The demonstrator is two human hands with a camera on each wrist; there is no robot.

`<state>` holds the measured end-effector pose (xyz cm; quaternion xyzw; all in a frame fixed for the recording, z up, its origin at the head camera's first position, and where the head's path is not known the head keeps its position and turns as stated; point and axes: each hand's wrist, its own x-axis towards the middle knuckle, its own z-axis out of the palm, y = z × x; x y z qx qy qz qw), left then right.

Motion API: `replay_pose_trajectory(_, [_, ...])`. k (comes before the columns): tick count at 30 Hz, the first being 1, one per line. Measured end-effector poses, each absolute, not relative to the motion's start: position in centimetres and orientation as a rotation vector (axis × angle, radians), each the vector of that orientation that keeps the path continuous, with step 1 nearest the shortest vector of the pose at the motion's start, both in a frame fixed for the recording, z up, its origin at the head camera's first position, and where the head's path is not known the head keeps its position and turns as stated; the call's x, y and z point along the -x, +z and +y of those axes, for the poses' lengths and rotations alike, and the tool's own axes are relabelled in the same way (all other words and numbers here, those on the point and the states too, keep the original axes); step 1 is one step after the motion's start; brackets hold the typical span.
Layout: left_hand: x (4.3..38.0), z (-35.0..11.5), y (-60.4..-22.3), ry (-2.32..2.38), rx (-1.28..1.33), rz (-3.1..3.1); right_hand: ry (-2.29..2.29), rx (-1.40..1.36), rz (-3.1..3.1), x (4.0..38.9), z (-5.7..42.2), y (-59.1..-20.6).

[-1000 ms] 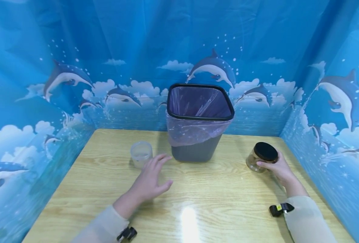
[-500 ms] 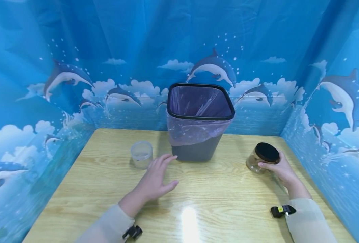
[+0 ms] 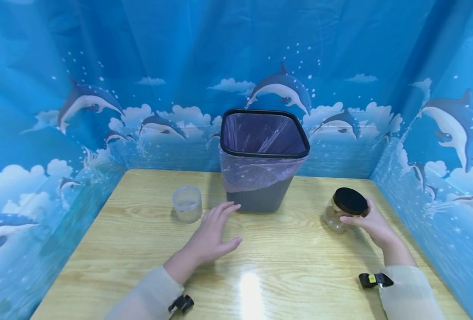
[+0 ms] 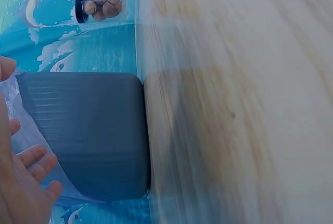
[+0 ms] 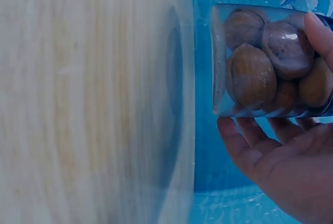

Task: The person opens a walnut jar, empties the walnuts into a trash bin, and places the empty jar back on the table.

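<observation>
A clear jar with a black lid holds several brown walnuts. My right hand grips it from the right side, thumb in front. In the right wrist view, the jar's base stands apart from the wooden table, with a shadow beneath. My left hand hovers over the table with fingers spread and nothing in them. Just left of its fingertips stands a translucent cup. Beyond the left hand is a grey bin lined with a thin purple bag.
The wooden table reaches back to a blue dolphin-print curtain, which also encloses both sides. The bin's black rim rises well above the table at the back centre.
My left hand has drifted right, away from the cup and across the bin's front. The jar has come slightly up off the table in my right hand.
</observation>
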<state>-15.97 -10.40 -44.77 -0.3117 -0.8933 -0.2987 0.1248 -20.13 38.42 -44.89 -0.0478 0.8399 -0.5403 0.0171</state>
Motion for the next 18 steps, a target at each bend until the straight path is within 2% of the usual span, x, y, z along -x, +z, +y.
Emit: replay_pose_trajectory(18, [16.4,-9.2,-44.6,-0.916,0.924,-2.604,-1.588,0.261,2.581,18.7,36.2,-42.1])
